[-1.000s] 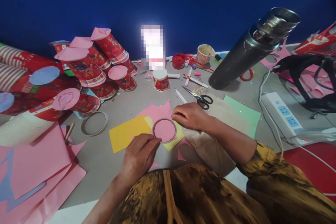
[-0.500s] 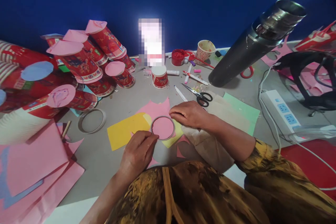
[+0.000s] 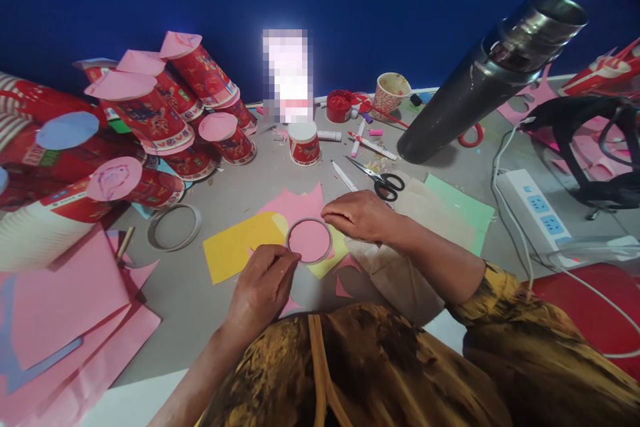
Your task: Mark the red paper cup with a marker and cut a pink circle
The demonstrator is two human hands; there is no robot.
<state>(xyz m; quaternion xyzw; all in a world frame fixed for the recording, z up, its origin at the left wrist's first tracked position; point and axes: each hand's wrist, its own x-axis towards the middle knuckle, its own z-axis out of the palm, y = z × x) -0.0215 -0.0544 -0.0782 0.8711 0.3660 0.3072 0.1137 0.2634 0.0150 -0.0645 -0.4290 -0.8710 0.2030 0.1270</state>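
A thin grey ring (image 3: 309, 261) lies on the table with a pink paper (image 3: 310, 241) filling its opening. My left hand (image 3: 265, 282) is closed, thumb and fingertips pinching the ring's lower left edge. At the upper right edge my right hand (image 3: 365, 215) has its fingers pressed together against the rim; its fingertips are partly hidden. Beneath and around the ring are a yellow paper sheet (image 3: 240, 248), a cut pink scrap (image 3: 300, 200) and a pale yellow piece (image 3: 325, 269). Black-handled scissors (image 3: 387, 187) and a white marker (image 3: 344, 175) lie beyond my right hand.
Red paper cups (image 3: 145, 113) with paper tops are stacked at left, above pink sheets (image 3: 65, 307). A larger grey ring (image 3: 174, 245) lies nearby. One cup (image 3: 304, 148) stands ahead. A black flask (image 3: 460, 93), power strip (image 3: 537, 207) and cables are at right.
The view has shifted very slightly. Both hands keep their places at the ring, and nothing has clearly moved on the table.
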